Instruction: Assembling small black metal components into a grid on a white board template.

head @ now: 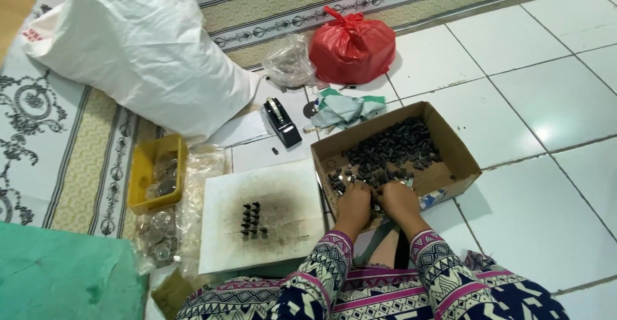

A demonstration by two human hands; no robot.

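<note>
Both grips are lowered into the near corner of the cardboard box (450, 141): the left hand (354, 199) and right hand (396, 197) are curled over the small dark parts (392, 148), but whether anything is pinched cannot be told, since the fingers are hidden. Far left of the grip, a yellow tray (139, 172) and clear bags (157, 236) are seen on the floor. Just left of the grip, a white board (283, 191) carries a small cluster of upright dark pieces (252, 220). Judged from this, picking from the box is in hand; next, a piece would need carrying leftward to be stood beside that cluster.
</note>
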